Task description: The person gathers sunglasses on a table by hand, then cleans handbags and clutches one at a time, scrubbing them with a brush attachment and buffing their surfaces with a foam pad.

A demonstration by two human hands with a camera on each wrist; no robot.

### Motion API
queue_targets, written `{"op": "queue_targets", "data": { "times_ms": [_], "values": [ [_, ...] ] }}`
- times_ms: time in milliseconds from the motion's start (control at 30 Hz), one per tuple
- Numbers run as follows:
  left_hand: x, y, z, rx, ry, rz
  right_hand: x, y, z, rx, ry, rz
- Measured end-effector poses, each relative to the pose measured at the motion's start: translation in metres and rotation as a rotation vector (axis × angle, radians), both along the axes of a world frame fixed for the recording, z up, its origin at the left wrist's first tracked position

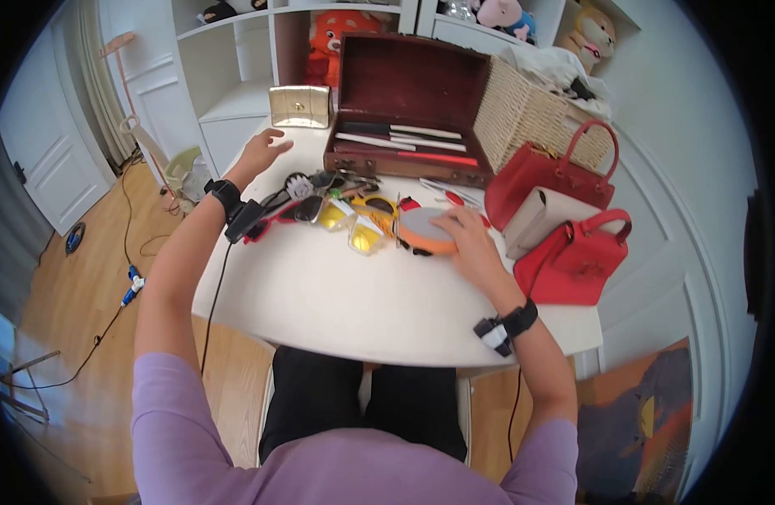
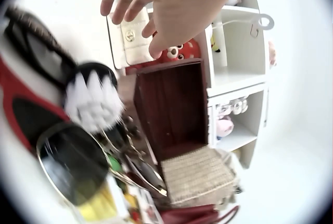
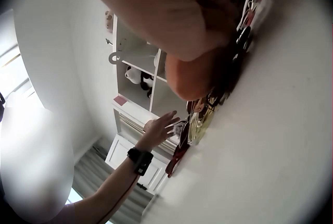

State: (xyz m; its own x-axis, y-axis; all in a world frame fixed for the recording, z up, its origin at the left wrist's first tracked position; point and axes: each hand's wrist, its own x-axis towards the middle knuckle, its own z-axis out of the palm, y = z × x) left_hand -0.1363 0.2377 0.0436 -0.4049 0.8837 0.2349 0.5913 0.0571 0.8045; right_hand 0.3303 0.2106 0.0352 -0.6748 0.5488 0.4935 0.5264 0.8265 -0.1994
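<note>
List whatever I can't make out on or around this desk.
- Right thumb's hold on the orange-rimmed grey item: covered by the right hand in the head view; dark and blurred in the right wrist view.
- Exact number of glasses: overlapping in the head view.
- Contents of the wicker basket: white cloth covers them, head view.
- Red plush's lower body: behind the gold bag and chest, head view.

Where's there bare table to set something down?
Widest is the tabletop between the heap of glasses and the near edge, bounded right by the front red handbag. A smaller patch lies between the gold purse and the heap, left of the open case. It's crowded from heap to case and around the handbags.
</note>
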Motion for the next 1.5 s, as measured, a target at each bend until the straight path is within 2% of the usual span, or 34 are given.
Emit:
{"op": "queue_targets", "data": {
  "times_ms": [67,133,200,233,267,333,400,467,600,667,700,800,867,933,967,1000,1033,1100,1167,1200,1267,1333,1400,1467,1500],
  "values": [
    [-0.023,0.013,-0.002,-0.052,0.492,0.041,0.003,0.003,-0.004,-0.053,-0.034,0.006],
    [-0.037,0.02,-0.001,-0.073,0.535,0.062,0.006,-0.003,-0.001,-0.144,-0.018,0.052],
    [-0.055,0.034,-0.001,-0.046,0.736,0.064,0.01,-0.003,0.0,-0.18,-0.012,0.065],
    [-0.042,0.033,0.013,-0.113,0.89,0.138,0.011,-0.003,0.002,-0.231,-0.009,0.068],
    [-0.047,0.045,0.018,-0.11,0.89,0.146,0.01,-0.003,0.006,-0.225,-0.008,0.074],
    [-0.058,0.073,0.025,0.011,1.393,0.184,0.011,-0.007,0.015,-0.299,-0.054,0.048],
    [-0.075,0.112,0.026,0.059,1.472,0.222,0.01,-0.009,0.017,-0.311,-0.056,0.039],
    [-0.09,0.147,0.022,0.362,1.597,0.279,0.008,-0.008,0.02,-0.333,-0.06,0.026],
    [-0.1,0.182,0.014,0.406,1.622,0.267,0.007,-0.005,0.019,-0.294,-0.104,-0.008],
    [-0.087,0.178,0.025,-0.071,1.084,0.132,0.009,-0.005,0.018,-0.297,-0.105,-0.011],
    [-0.081,0.173,0.024,0.001,1.131,0.234,0.009,-0.006,0.019,-0.286,-0.091,-0.014],
    [-0.094,0.17,0.027,-0.05,1.091,0.203,0.011,-0.007,0.017,-0.263,-0.067,-0.047],
    [-0.078,0.137,0.037,-0.078,1.135,0.223,0.014,-0.004,0.012,-0.258,-0.051,-0.067],
    [-0.067,0.109,0.041,0.113,0.956,0.4,0.017,-0.001,0.005,-0.188,0.01,-0.085],
    [-0.066,0.092,0.053,0.18,0.941,0.409,0.017,0.001,0.001,-0.18,0.053,-0.078],
    [-0.062,0.077,0.062,0.203,0.944,0.513,0.017,0.003,0.0,-0.101,0.073,-0.063],
    [-0.048,0.051,0.086,0.164,0.821,0.527,0.018,0.004,-0.001,-0.105,0.084,-0.095],
    [-0.02,-0.003,0.119,0.213,0.879,0.511,0.02,0.009,-0.002,-0.04,0.132,-0.146],
    [0.004,-0.056,0.14,0.326,0.737,0.23,0.022,0.01,-0.002,0.005,0.177,-0.174],
    [0.021,-0.081,0.143,0.312,0.746,0.218,0.022,0.01,0.001,-0.02,0.267,-0.208],
    [0.067,-0.128,0.139,0.419,0.475,-0.23,0.024,0.01,0.002,-0.053,0.357,-0.254],
    [0.112,-0.172,0.14,-0.119,0.505,-0.179,0.024,0.014,-0.002,0.037,0.397,-0.305],
    [0.155,-0.184,0.119,-0.083,0.706,-0.427,0.028,0.024,-0.013,0.006,0.325,-0.309],
    [0.168,-0.174,0.083,0.031,0.834,-0.609,0.033,0.028,-0.029,-0.018,0.258,-0.312],
    [0.177,-0.17,0.074,0.036,0.84,-0.614,0.034,0.03,-0.036,-0.053,0.245,-0.243]
  ]
}}
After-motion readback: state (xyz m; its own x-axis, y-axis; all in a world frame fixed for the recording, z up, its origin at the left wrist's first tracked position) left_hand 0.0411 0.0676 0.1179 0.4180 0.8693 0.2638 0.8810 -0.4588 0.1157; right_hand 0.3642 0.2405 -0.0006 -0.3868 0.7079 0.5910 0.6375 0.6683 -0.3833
